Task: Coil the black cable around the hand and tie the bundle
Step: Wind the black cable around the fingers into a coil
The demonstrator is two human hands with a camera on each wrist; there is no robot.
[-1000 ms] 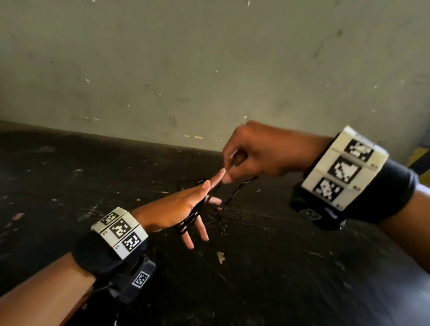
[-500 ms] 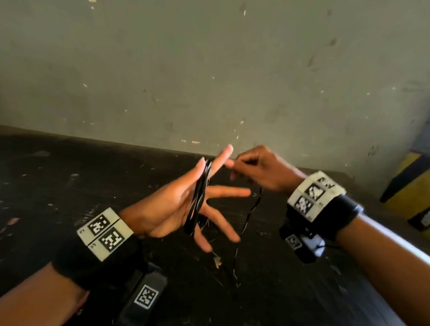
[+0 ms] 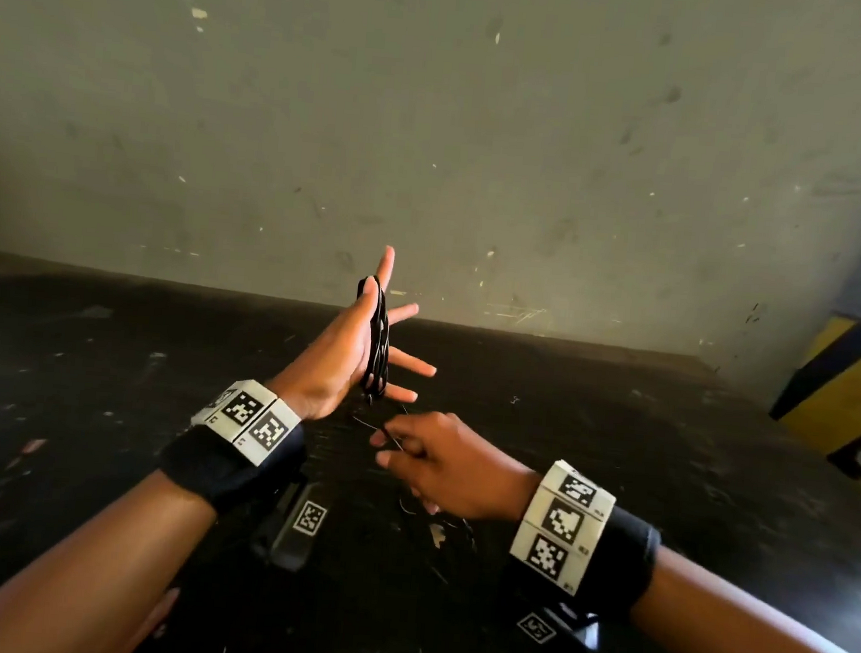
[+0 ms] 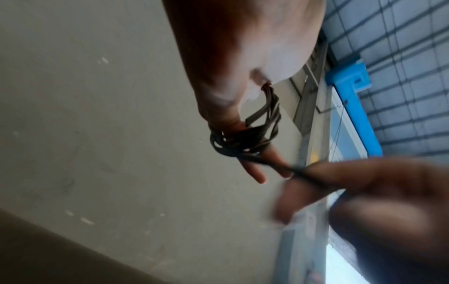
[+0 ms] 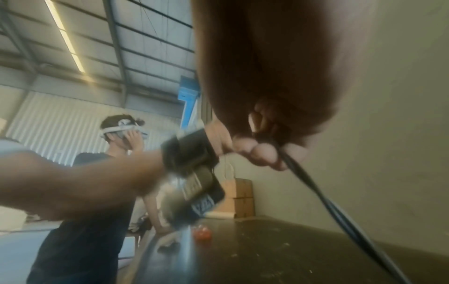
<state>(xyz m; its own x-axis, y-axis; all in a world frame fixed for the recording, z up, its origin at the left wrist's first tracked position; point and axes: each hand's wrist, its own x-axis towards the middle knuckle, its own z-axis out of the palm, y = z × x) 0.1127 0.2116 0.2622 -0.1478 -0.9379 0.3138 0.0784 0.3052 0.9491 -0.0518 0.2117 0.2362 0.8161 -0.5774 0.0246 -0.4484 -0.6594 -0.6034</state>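
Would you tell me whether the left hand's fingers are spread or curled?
Spread: the left hand holds its fingers straight and apart, the black cable looped round them.

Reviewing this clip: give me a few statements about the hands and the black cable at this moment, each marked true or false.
1. The black cable is looped around the left hand. True.
2. The left hand's fingers are curled into a fist. False: they are spread and straight, pointing up toward the wall.
3. The right hand pinches the free strand of the cable. True; the right wrist view shows the strand running out of its grip.
4. The right hand is above the left hand. False: in the head view it sits lower, nearer the person.
5. The coiled bundle lies on the dark table. False: it is held up on the left hand.
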